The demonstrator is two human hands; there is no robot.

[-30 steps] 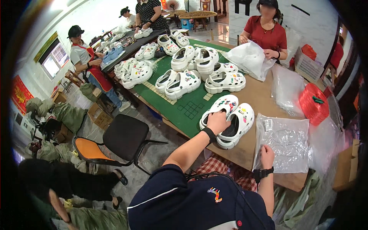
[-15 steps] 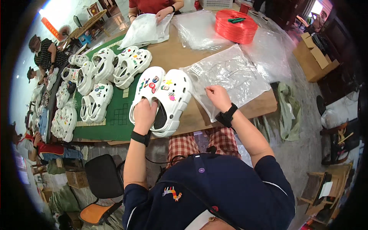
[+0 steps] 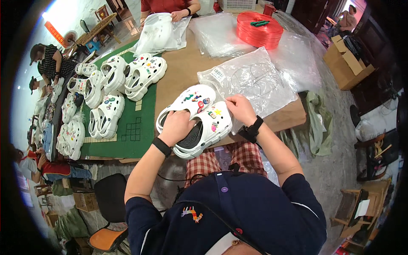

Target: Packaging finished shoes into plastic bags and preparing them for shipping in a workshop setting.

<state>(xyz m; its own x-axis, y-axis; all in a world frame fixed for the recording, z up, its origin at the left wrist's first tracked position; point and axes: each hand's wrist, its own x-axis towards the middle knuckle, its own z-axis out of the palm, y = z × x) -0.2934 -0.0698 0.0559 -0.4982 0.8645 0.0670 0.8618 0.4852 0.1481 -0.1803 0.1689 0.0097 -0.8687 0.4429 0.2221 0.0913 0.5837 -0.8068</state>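
My left hand [image 3: 177, 127] grips a pair of white clogs [image 3: 217, 127] with colourful charms, its fingers inside the foot openings. The toes point away from me and to the right, toward a clear plastic bag [image 3: 259, 87] lying flat on the table. A looped outline shows on that bag, and a small label sits at its left corner. My right hand [image 3: 241, 109] is closed in a pinch at the bag's near left edge, close beside the right clog's toe.
More white clogs [image 3: 108, 111] stand on a green mat [image 3: 136, 144] at left. Across the table a person's hands [image 3: 178, 15] hold a bagged pair [image 3: 157, 32]. Clear bags [image 3: 219, 34] and a red twine roll [image 3: 260, 32] lie at the back. An open cardboard box [image 3: 347, 63] stands right.
My left hand has swung the clogs right and toward me, tilting their toes toward the bag. My right hand stays at the bag's edge. The person across has shifted the bagged pair slightly.
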